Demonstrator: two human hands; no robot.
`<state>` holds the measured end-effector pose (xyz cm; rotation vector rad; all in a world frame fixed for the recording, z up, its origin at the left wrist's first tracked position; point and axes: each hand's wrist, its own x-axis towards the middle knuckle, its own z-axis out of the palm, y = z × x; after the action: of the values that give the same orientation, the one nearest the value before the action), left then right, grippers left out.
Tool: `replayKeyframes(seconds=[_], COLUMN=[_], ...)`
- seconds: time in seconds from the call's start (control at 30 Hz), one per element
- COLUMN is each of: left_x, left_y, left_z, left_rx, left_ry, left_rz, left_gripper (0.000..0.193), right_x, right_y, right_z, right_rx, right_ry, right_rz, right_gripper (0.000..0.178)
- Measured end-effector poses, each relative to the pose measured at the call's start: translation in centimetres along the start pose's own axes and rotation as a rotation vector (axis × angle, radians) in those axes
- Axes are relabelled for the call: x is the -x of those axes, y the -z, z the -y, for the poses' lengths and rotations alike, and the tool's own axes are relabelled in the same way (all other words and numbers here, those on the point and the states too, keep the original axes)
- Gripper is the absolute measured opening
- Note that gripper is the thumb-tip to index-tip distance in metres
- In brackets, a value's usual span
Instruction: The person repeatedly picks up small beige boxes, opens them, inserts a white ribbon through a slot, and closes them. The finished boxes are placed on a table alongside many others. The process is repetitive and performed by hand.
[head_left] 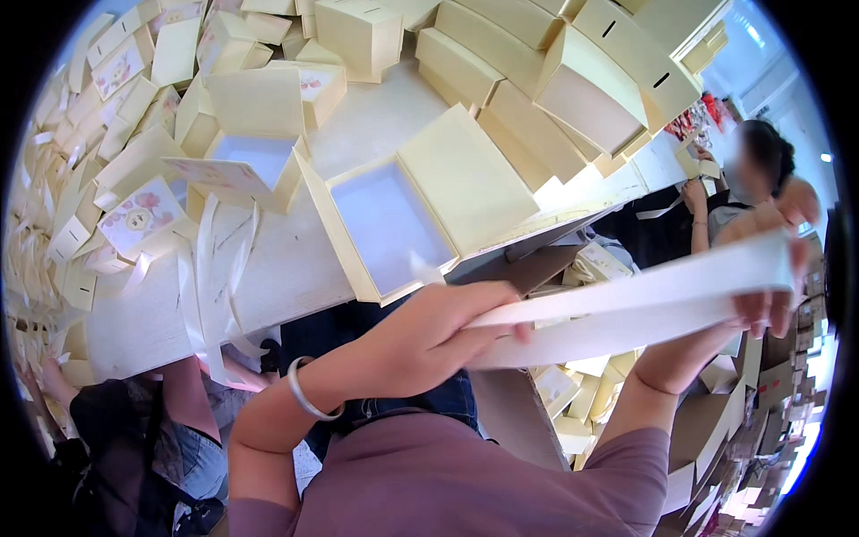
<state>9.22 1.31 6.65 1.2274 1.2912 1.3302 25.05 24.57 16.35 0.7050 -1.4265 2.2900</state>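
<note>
So a wide white ribbon (608, 309) is being held out across the right half of the frame, just right of centre, with two lengths running side by side between the hands. The near end is gripped by the left hand (434, 342) — fingers closed over the strip, thumb side up. At the far right the ribbon is seen to run up against the right hand (777, 291), but that one is badly blurred, so whether it's clenched on the strip or just has it looped around can't be told.

Handling-wise, next to no weight should be expected. It looks smooth and soft, probably a bit slippery, so it'd likely slide if pinched too loosely. Tearing doesn't seem much of a worry; creasing and twisting do. It's best taken flat across its full width near each end, with both lengths kept even and a light tension held between the hands.

Just beyond the left hand, around the middle of the frame, an open cream box (389, 228) is set on the white table (300, 268), its pale inside facing up. Thinner ribbon strands (191, 295) are draped over the table edge at lower left, and more boxes (528, 125) are stacked at upper right. A co-worker (698, 219) can be spotted at far right.
</note>
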Motion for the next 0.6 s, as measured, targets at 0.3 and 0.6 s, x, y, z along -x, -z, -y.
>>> replayKeyframes(seconds=[0.3, 0.6], left_x=[4.9, 1.5], left_y=[1.8, -0.7], left_z=[1.8, 2.0], left_rx=[-0.692, -1.425], left_ry=[-0.285, -0.387], left_rz=[-0.543, -0.432], left_gripper=[0.010, 0.021], right_x=[8.0, 1.6], right_y=[4.9, -1.5], right_z=[4.8, -14.8], right_rx=[1.242, 0.574], right_ry=[-0.336, -0.750], right_rz=[-0.340, 0.100], right_gripper=[0.044, 0.050])
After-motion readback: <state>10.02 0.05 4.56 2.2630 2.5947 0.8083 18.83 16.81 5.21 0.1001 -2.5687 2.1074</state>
